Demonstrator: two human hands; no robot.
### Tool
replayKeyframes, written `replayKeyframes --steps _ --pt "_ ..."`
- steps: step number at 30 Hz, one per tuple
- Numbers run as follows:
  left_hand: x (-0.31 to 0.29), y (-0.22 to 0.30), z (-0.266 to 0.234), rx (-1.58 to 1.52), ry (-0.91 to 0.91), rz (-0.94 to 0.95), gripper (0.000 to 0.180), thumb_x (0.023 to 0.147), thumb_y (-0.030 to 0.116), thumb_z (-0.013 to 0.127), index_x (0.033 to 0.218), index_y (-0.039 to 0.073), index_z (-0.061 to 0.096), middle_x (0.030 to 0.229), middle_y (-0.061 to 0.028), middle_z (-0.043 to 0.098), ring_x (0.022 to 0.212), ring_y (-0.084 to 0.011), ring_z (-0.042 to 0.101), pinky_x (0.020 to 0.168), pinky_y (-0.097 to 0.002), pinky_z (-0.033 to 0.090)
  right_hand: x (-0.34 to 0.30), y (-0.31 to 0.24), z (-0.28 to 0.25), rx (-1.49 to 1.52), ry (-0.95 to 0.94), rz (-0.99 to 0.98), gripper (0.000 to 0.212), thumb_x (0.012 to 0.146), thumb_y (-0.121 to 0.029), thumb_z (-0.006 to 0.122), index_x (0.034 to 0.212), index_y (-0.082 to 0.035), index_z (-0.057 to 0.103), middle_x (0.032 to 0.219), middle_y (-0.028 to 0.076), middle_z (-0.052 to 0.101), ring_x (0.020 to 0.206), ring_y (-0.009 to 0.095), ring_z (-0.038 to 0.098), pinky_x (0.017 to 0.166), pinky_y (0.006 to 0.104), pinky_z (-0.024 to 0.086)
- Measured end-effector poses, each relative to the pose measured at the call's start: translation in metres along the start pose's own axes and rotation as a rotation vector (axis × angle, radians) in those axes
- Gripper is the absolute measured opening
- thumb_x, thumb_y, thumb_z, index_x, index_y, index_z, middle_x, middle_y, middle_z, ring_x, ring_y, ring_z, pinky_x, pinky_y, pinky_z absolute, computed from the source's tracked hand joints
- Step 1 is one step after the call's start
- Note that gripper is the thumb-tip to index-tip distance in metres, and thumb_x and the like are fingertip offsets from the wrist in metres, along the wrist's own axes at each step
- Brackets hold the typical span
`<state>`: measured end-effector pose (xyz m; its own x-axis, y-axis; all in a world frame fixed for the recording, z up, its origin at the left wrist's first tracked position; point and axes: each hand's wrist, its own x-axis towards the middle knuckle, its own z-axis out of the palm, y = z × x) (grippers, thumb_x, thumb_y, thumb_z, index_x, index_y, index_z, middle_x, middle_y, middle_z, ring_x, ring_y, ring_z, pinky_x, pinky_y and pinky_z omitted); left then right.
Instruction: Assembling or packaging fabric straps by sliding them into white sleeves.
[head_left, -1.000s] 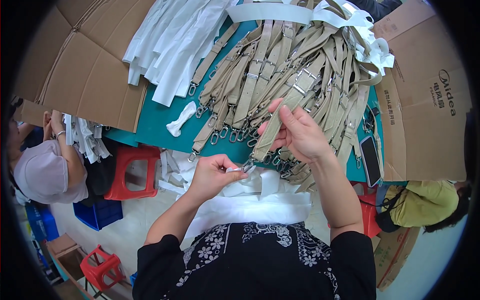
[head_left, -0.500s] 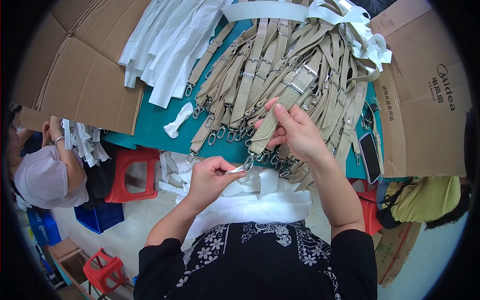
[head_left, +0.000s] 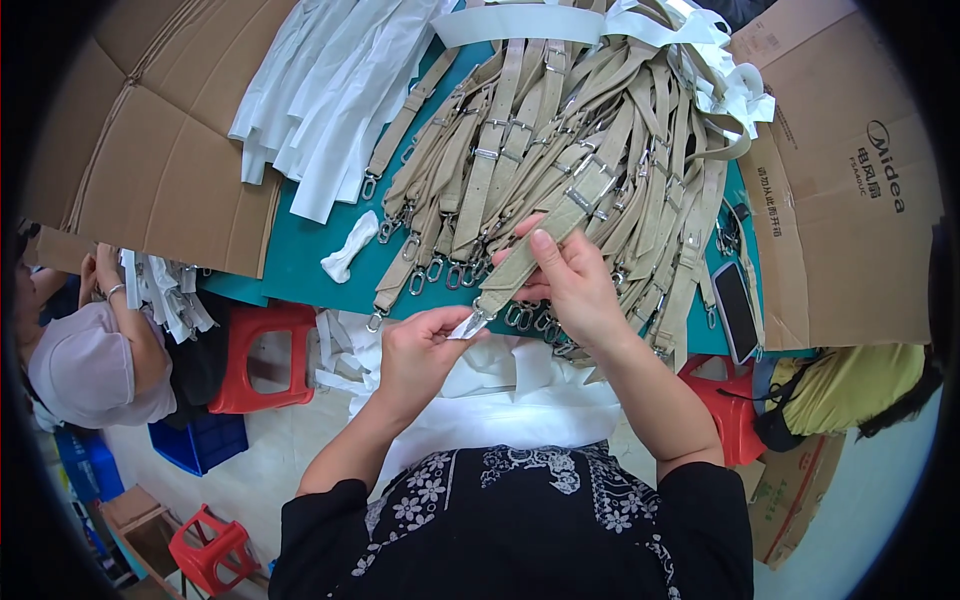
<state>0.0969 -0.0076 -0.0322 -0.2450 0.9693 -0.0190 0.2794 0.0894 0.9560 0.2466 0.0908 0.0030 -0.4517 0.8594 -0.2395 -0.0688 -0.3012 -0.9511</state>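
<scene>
My right hand [head_left: 578, 285] is closed round a beige strap [head_left: 514, 268] with silver buckles, its fingers behind and thumb on top. The strap slants down toward my left hand [head_left: 424, 352], which pinches a small piece of thin white material [head_left: 467, 327] against the metal clasp at the strap's lower end. How far the white piece goes round the clasp is hidden by the fingers. Beneath and beyond my right hand lies a thick pile of similar beige straps [head_left: 500, 130], their oval clasps hanging toward the table's near edge.
White strips [head_left: 330, 100] and a crumpled white piece [head_left: 350, 247] lie on the green table [head_left: 300, 255]. A phone [head_left: 735, 312] rests at the right. Cardboard boxes [head_left: 170, 150] flank the table. White material hangs below its near edge. Red stools [head_left: 262, 355] and other people sit nearby.
My left hand has brought the white piece up against the clasp. My right hand and the strap have shifted slightly left and down.
</scene>
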Motion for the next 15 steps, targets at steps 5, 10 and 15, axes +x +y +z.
replayKeyframes --steps 5,10,15 --pt "0.011 0.002 -0.016 -0.122 -0.248 -0.227 0.017 0.07 0.007 0.071 0.084 0.0 0.066 0.065 0.0019 0.059 0.055 -0.002 0.047 0.048 -0.0173 0.037 0.006 0.004 -0.019 0.035 -0.242 -0.071 0.027 0.093 -0.032 0.038 0.105 -0.009 0.045 0.094 0.011 0.061 0.082 0.016 0.061 0.066 0.0241 0.049" --pt "0.023 0.001 -0.022 -0.113 -0.426 -0.386 0.016 0.072 0.015 0.071 0.082 0.002 0.067 0.061 0.0042 0.056 0.054 0.0001 0.043 0.047 -0.0166 0.032 0.009 0.003 -0.028 -0.033 -0.497 -0.113 0.027 0.093 -0.032 0.038 0.104 -0.008 0.045 0.096 0.011 0.061 0.086 0.016 0.06 0.067 0.0248 0.049" --pt "0.023 -0.005 -0.017 -0.159 -0.494 -0.326 0.017 0.073 0.014 0.071 0.083 0.001 0.067 0.062 0.0051 0.057 0.055 0.0005 0.044 0.047 -0.0164 0.033 0.012 0.0 -0.025 -0.032 -0.414 0.0 0.029 0.092 -0.032 0.039 0.107 -0.007 0.045 0.096 0.01 0.061 0.085 0.015 0.06 0.067 0.0242 0.049"
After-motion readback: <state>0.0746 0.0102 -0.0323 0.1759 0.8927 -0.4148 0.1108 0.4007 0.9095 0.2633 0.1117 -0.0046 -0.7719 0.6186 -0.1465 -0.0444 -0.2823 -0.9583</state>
